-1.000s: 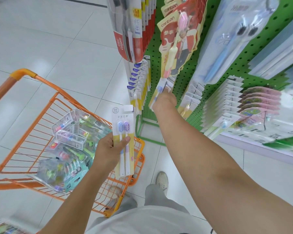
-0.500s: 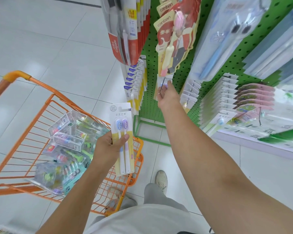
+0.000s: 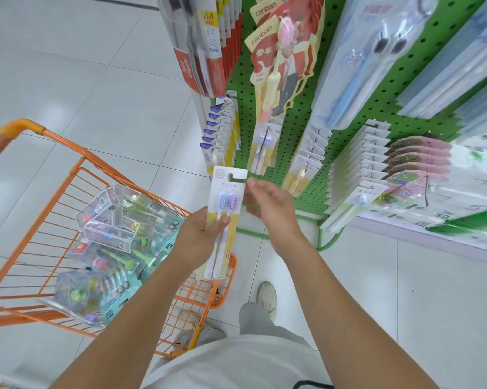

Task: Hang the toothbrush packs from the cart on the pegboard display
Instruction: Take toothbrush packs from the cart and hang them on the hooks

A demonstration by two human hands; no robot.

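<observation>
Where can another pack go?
The hook under the canban packs holds just one pack, so there's room. The white rows and pink rows rightward look full. Bare green pegboard shows between columns.

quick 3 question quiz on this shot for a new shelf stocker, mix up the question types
1. True or false: the left hand grips a toothbrush pack.
2. Multiple choice: the right hand is A) on a peg at the pegboard, B) open beside the top of the held pack, C) inside the cart.
3. Fill in: the held pack matches the one already hanging below the ______ card.

Key: 1 true; 2 B; 3 canban
</observation>
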